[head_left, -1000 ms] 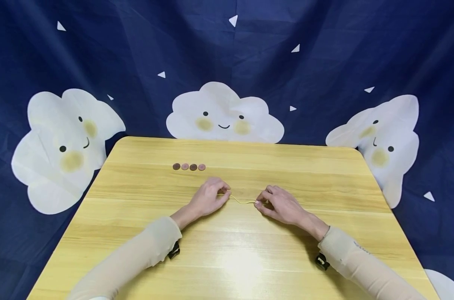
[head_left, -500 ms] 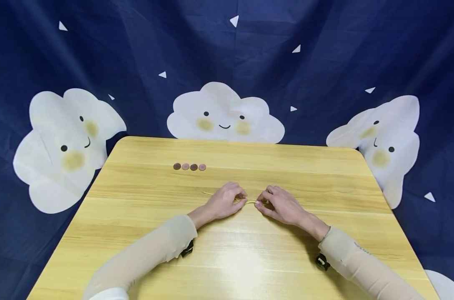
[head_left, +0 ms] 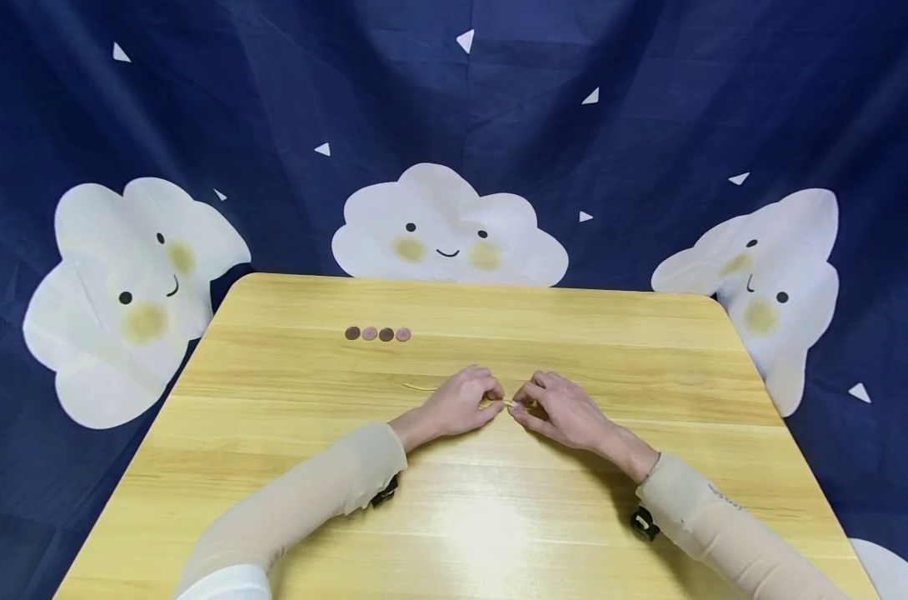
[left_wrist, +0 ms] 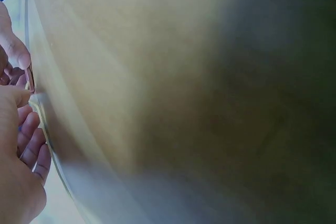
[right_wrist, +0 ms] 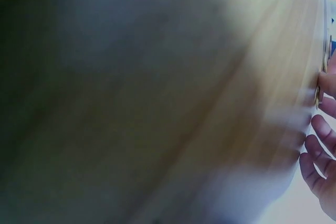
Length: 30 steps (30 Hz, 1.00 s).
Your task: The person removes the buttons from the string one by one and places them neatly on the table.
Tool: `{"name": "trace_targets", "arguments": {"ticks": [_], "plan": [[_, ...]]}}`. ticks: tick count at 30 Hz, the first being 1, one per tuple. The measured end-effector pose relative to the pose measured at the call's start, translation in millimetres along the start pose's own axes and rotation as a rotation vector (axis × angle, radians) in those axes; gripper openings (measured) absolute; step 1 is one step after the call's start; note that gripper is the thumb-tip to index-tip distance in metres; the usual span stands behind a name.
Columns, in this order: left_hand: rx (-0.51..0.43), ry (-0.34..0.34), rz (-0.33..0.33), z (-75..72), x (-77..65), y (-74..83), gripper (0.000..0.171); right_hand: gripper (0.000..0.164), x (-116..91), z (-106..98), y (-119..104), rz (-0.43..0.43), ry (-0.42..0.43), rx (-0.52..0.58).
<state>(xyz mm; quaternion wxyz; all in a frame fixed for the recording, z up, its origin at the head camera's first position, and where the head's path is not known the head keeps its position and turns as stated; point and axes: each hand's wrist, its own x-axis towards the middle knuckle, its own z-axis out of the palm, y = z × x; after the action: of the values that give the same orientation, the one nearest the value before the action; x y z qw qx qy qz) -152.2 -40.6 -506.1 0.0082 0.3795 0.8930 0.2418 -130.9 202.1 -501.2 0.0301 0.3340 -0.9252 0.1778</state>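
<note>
My left hand (head_left: 465, 400) pinches a thin yellow string (head_left: 420, 387) between thumb and fingertips, and the string's tail lies on the table to the left of that hand. Fingertip to fingertip with it, my right hand (head_left: 566, 408) pinches a small flat pinkish disc (left_wrist: 30, 78), seen edge-on in the left wrist view. A short bit of string shows between the hands, right at the disc. Fingers hide most of the disc and whether the string passes through it.
Behind my left hand, several flat round discs (head_left: 386, 334) lie in a row, dark brown alternating with pink. The wooden table (head_left: 611, 325) ends at a dark blue curtain (head_left: 394, 92) printed with clouds. Black wrist cameras hang under both sleeves.
My left hand has moved right along the string, up to my right hand, shortening the stretch between them. The string's tail now shows on the left. My right hand has stayed in place.
</note>
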Motion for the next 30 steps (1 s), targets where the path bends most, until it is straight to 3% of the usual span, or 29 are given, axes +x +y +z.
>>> {"name": "trace_targets", "arguments": {"ticks": [12, 22, 30], "plan": [[0.006, -0.028, 0.021, 1.4, 5.4, 2.8, 0.010, 0.018, 0.1, 0.3, -1.3, 0.007, -0.004, 0.002], [-0.010, -0.037, 0.024, 1.5, 4.8, 3.4, 0.009, 0.030, -1.5, -4.1, -0.5, 0.026, -0.016, 0.009], [-0.006, -0.047, 0.006, 2.4, 5.1, 2.7, 0.009, 0.024, -3.8, -7.1, 4.0, 0.049, -0.046, 0.016]]}}
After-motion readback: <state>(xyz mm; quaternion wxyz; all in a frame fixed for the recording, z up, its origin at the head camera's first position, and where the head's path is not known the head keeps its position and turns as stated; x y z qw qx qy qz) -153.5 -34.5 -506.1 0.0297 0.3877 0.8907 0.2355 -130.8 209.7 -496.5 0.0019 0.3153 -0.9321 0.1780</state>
